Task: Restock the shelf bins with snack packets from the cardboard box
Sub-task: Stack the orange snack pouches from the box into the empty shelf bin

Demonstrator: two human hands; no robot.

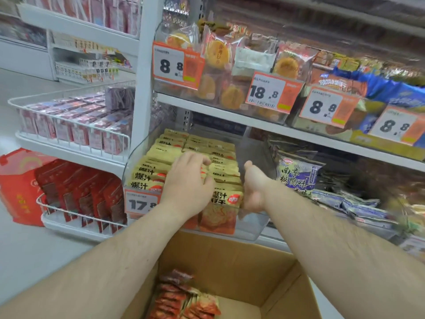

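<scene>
Both hands are working inside the clear shelf bin (138,157). The left hand (187,180) is lying on the yellow snack packets (161,155), fingers curled and pressing the rows back; the right hand (253,187), just beside it, is gripping the front packet (220,210) at its right edge. The rows are running away from the hands. Below both wrists, the cardboard box (241,261) is holding more packets (184,300), nearer the left arm.

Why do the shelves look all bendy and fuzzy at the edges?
In the head view, the wide-angle lens bows the white shelf edge; the far corners smear with blur, so the packets top right are unreadable, while the yellow packets and the 17.8 price tag near the left hand and right hand stay sharp; the light is even, without hard shadows.
</scene>
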